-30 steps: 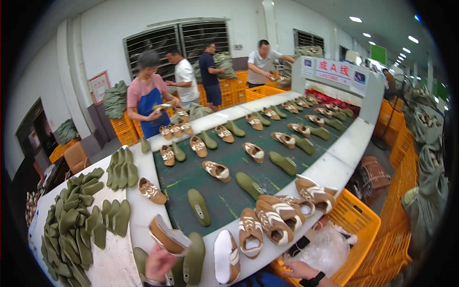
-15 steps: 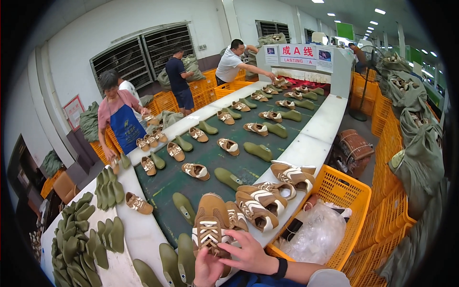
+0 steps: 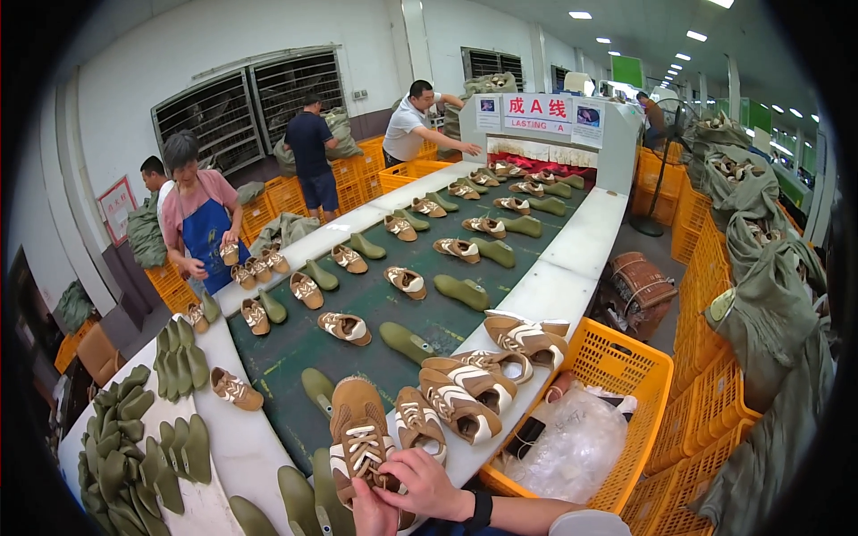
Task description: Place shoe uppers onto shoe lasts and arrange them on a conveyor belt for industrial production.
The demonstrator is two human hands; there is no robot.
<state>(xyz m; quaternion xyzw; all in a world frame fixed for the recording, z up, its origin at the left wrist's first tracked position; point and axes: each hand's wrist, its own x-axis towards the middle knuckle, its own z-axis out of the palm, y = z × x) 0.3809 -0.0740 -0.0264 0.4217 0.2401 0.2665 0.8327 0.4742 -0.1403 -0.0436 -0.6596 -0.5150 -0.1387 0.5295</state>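
Observation:
A brown sneaker with white side stripes (image 3: pixel 357 415) points away from me at the near edge of the bench, toe up. My left hand (image 3: pixel 372 513) is closed at its collar, fingertips by the lower end of the lacing. Beside it, my right hand (image 3: pixel 422 485) pinches the shoelace (image 3: pixel 365 451) near the top eyelets. Just right of the held shoe lies another brown sneaker (image 3: pixel 418 416), with several more along the white ledge. Close to the left stand green shoe lasts (image 3: pixel 298 500), one partly hidden behind the held shoe.
A green conveyor belt (image 3: pixel 295 357) carries sneakers and lasts toward a white machine (image 3: pixel 617 143). Heaped lasts (image 3: pixel 116 447) lie at left. A yellow crate (image 3: pixel 639 384) with clear plastic bags stands at right. Across the belt, a person in a blue apron (image 3: pixel 204 250) handles shoes; others work behind.
My right hand has gone from spread fingers over the shoe to a pinch on its lace. The view has shifted slightly. The aproned person has straightened, bringing both hands closer together.

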